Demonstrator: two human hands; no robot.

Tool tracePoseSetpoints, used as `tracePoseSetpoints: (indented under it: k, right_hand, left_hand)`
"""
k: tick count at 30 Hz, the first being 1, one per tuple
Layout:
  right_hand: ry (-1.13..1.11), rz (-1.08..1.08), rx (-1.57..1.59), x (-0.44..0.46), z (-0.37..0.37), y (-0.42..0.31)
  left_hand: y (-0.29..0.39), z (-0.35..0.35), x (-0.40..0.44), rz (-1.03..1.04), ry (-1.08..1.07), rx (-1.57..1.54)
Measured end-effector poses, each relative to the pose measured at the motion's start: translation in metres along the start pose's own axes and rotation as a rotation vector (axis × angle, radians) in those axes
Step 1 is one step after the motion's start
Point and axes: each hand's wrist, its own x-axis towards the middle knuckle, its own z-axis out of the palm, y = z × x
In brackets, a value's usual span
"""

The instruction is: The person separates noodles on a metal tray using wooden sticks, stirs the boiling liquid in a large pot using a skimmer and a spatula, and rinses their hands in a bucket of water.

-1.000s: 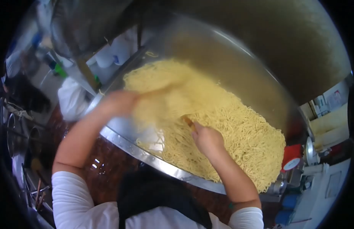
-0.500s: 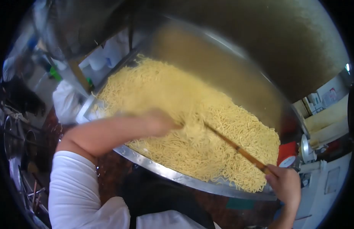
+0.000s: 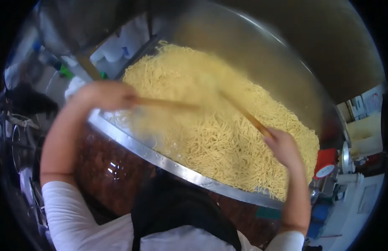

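Observation:
A thick bed of yellow noodles [image 3: 227, 146] covers a wide metal tray [image 3: 160, 159], with steam blurring its far part. My left hand [image 3: 112, 95], smeared a little by motion, is closed around a wooden stick [image 3: 167, 103] that points right across the noodles. In my right hand [image 3: 282, 146] is a second wooden stick [image 3: 246, 113], slanting up and left, its far end in the steamy noodles. Both hands are above the noodles, left hand near the tray's left end, right hand over the right part.
A large dark metal hood or wall [image 3: 328, 46] rises behind the tray. To the right stands a red dial scale [image 3: 326, 163]. White containers [image 3: 112, 50] are at the upper left, a white bag [image 3: 75, 87] beside the tray's left end. Reddish wet floor [image 3: 114, 154] shows below.
My left hand has swung left and up, bringing its stick into view. My right hand has moved up and left with its stick. The view has shifted, and more floor shows.

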Motion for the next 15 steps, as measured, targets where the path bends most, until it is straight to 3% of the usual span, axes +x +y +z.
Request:
tracePoseSetpoints:
  k: [2, 3, 4, 7, 9, 11, 12, 14, 15]
  right_hand:
    - [-0.12, 0.228, 0.219, -0.063, -0.063, 0.046]
    - [-0.162, 0.247, 0.355, -0.095, -0.09, 0.068]
    - [-0.199, 0.542, 0.364, -0.122, -0.119, 0.064]
    - [-0.361, 0.553, 0.2, -0.113, -0.113, 0.074]
    - [-0.34, 0.176, -0.153, -0.037, -0.038, 0.027]
    - [-0.076, -0.059, 0.151, 0.012, 0.049, -0.034]
    - [-0.054, -0.057, -0.178, 0.02, 0.072, -0.084]
    - [-0.098, -0.144, -0.386, 0.008, 0.073, -0.129]
    - [-0.106, -0.167, -0.338, -0.004, 0.056, -0.124]
  left_hand:
    - [-0.017, -0.01, -0.046, -0.23, -0.054, -0.086]
    - [-0.028, -0.001, -0.055, -0.221, -0.096, -0.103]
    - [-0.034, 0.009, -0.061, -0.21, -0.134, -0.117]
    - [0.008, 0.06, -0.017, -0.172, -0.119, 0.23]
    - [0.031, 0.078, 0.013, -0.078, -0.108, 0.222]
    - [0.047, 0.063, 0.014, -0.011, -0.108, 0.241]
    - [0.051, 0.054, 0.008, 0.012, -0.118, 0.246]
    - [0.044, 0.03, -0.012, -0.124, -0.145, 0.281]
    - [0.031, 0.022, -0.026, -0.198, -0.131, 0.298]
